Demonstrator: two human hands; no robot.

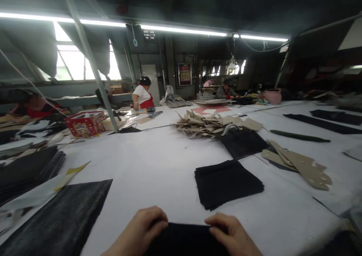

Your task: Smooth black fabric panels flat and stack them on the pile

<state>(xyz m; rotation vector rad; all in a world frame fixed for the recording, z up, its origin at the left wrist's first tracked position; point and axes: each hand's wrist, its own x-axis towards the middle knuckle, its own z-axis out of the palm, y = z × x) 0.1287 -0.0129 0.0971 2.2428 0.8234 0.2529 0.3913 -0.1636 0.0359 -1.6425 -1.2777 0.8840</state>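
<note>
A piece of black fabric [186,241] lies at the bottom of the head view, its lower part cut off by the frame. My left hand [144,229] pinches its upper left corner between thumb and fingers. At the upper right corner, my right hand [229,233] grips the same fabric. The edge between the two hands looks straight. Just beyond my right hand sits a stack of black fabric pieces [227,184] on the white table [147,165].
Beige pieces [198,124] are heaped mid-table beside a black bag [244,143]. Beige strips [299,163] and a long dark green object [299,136] lie right. Dark sheets [59,214], a red box [86,124] and a slanted pole [90,56] are left. Several people work beyond.
</note>
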